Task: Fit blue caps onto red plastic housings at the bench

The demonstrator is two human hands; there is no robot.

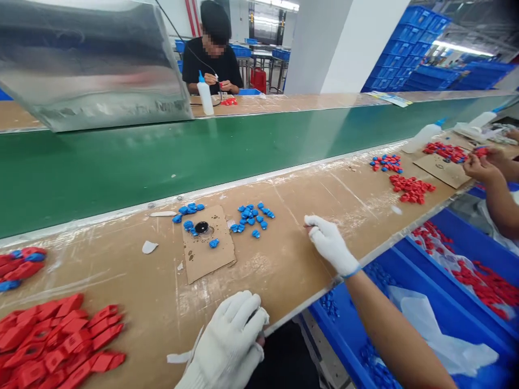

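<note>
My left hand [229,340], in a white glove, rests at the table's near edge with its fingers bent; no object shows in it. Over the tabletop to the right is my right hand [329,243], also gloved, its fingers curled together; whatever they hold, if anything, is too small to tell. Between and beyond the hands lie small blue parts [248,216]. A cardboard piece [211,256] carries a small black round dish [201,227] and a few blue parts. Large red parts [52,340] are heaped at the lower left.
Blue bins [344,329] stand below the table's right edge. A green conveyor [227,154] runs behind the table [284,259]. Across it, a person [213,54] works beside a white bottle [205,97]. Another person's hands [484,165] are at the right, near red parts [411,189].
</note>
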